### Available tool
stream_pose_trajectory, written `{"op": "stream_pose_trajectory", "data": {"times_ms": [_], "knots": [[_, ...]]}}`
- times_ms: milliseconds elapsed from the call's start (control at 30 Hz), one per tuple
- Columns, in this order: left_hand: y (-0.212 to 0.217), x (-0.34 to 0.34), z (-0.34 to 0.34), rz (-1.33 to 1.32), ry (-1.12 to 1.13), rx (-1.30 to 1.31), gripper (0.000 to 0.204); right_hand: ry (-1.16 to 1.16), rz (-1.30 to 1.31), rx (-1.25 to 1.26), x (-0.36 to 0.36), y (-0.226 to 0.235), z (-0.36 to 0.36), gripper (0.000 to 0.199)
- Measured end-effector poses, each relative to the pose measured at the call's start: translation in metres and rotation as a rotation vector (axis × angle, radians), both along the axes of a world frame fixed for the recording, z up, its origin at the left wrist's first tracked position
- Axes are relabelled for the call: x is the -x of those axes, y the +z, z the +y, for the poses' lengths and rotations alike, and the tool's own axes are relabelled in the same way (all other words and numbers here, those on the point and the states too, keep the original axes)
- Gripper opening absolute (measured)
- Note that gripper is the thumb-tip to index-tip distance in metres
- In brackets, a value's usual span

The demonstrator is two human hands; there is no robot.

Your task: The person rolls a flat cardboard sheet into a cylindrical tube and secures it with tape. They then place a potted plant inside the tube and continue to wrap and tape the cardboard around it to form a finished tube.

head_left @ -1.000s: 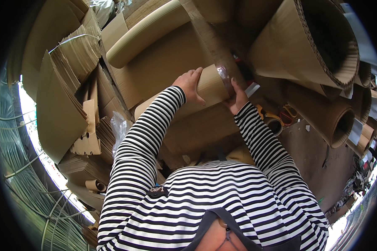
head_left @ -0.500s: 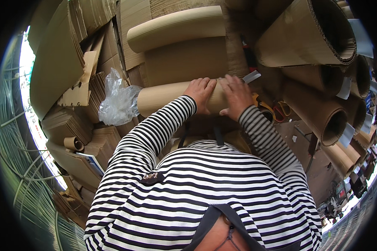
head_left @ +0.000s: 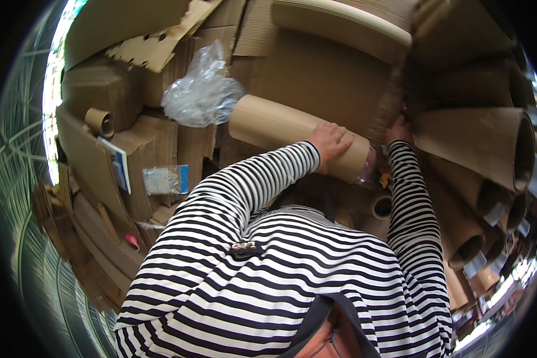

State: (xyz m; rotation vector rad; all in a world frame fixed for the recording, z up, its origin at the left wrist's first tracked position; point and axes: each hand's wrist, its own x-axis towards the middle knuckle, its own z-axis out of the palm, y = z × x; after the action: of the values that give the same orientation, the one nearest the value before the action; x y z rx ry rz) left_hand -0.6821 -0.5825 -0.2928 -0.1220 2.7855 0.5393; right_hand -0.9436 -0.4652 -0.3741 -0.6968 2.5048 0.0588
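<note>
Head view: left hand (head_left: 331, 142) lies flat on the cardboard roll (head_left: 292, 136), fingers (head_left: 342, 135) spread over its top. Right hand (head_left: 399, 130) at the roll's taped end, mostly hidden; finger state unclear. Risk: the roll sits among leaning larger rolls (head_left: 477, 146); pulling could shift the stack. Crumpled plastic bag (head_left: 200, 95) touches the far end.

Two hands (head_left: 331, 140) on one cardboard roll (head_left: 280, 128); one crumpled clear plastic bag (head_left: 200, 89); one small cardboard tube (head_left: 99, 121).
</note>
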Motion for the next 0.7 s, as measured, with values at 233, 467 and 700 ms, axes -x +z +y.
{"op": "stream_pose_trajectory", "data": {"times_ms": [233,467,700], "knots": [[0.004,-0.009,-0.002,-0.018,0.032,-0.081,0.113,0.010,0.197,-0.191,-0.019,-0.011,-0.018,0.067],[-0.011,-0.018,0.005,0.189,0.052,-0.114,0.106,-0.483,0.032,0.555,0.019,-0.027,0.033,0.063],[-0.024,-0.016,0.016,0.012,0.074,-0.142,0.082,0.578,-0.255,0.766,-0.126,0.092,-0.061,0.065]]}}
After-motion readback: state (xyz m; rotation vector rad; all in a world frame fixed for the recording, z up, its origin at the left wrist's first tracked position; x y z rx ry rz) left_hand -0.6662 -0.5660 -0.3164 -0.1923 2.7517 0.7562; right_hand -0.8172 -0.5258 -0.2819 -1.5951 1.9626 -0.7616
